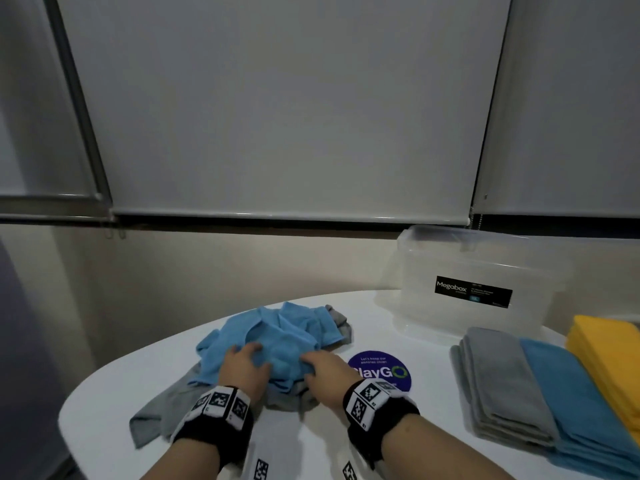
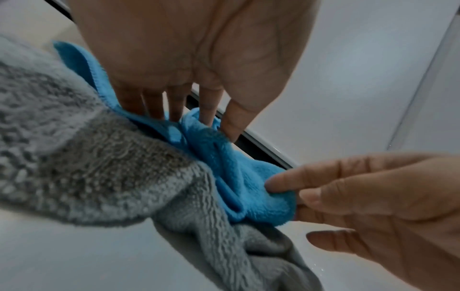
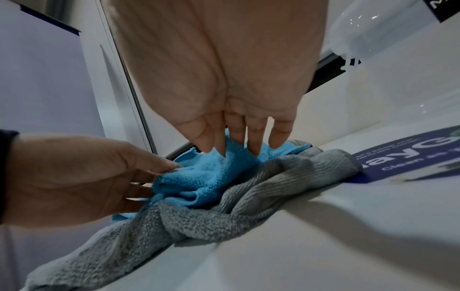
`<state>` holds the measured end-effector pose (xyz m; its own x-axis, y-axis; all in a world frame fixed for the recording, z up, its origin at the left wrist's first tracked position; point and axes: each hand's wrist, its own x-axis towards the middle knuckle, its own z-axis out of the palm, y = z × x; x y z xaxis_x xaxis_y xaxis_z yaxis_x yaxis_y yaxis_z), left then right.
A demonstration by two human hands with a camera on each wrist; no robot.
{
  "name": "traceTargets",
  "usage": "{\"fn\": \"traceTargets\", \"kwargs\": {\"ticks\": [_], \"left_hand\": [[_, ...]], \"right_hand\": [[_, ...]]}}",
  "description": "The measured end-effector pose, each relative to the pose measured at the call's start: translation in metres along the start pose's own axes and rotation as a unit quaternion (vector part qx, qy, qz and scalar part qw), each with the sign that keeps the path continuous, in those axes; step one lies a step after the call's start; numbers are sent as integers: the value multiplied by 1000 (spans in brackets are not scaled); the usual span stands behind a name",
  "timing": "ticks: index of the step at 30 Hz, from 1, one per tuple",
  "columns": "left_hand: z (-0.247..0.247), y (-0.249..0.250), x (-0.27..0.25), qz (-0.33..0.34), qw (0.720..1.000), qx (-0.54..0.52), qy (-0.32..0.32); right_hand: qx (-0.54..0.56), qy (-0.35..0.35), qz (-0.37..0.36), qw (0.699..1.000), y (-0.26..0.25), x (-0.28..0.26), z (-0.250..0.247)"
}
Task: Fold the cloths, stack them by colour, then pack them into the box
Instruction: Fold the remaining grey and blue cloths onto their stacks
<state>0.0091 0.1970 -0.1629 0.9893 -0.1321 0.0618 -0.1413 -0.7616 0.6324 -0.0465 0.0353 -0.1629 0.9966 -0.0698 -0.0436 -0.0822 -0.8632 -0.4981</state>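
**A:** Status on the cloth job?

**B:** Partway. Right side of the round white table (image 1: pixel 346 455): three folded stacks side by side, touching: grey ribbed cloths (image 1: pixel 502 379), blue microfibre cloths (image 1: pixel 568 393), yellow cloths (image 1: pixel 609 358). So folding and sorting are under way.

**A:** Left to do?

**B:** A crumpled pile, table centre: blue microfibre cloths (image 1: pixel 277 337) bunched on top of loose grey terry cloths (image 1: pixel 162 410). How many are in it, can't tell. No loose yellow visible.

**A:** Box?

**B:** Clear plastic storage box with black "Megabox" label (image 1: pixel 474 289), far right behind the stacks. Looks empty as far as I can see through the wall; packing not started, I'd say.

**A:** Hands?

**B:** Both in the blue heap. Left hand (image 1: pixel 242 365): fingers (image 2: pixel 154 106) extended down into the blue cloth, touching it; no closed grasp visible. Right hand (image 1: pixel 325 372): thumb and forefinger (image 2: pixel 298 181) pinching a fold of blue fabric in the left wrist view.

**A:** Current step?

**B:** Likely pulling one blue cloth free to fold. After that: remaining blue, then grey, then all stacks into the box.

**A:** Anything else on the table?

**B:** Round dark-blue "ClayGo" sticker (image 1: pixel 381 372), just right of the pile, a grey cloth edge overlapping it.
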Motion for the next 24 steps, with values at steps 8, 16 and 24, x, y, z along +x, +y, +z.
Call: {"fn": "traceTargets", "kwargs": {"ticks": [8, 16, 24], "left_hand": [[-28, 25, 5, 32, 983, -154, 92], [-93, 107, -22, 209, 931, -264, 138], [-161, 168, -64, 346, 899, -242, 119]], "right_hand": [[155, 226, -51, 960, -3, -17, -40], [156, 169, -130, 964, -1, -53, -129], [217, 207, -182, 937, -17, -117, -209]]}}
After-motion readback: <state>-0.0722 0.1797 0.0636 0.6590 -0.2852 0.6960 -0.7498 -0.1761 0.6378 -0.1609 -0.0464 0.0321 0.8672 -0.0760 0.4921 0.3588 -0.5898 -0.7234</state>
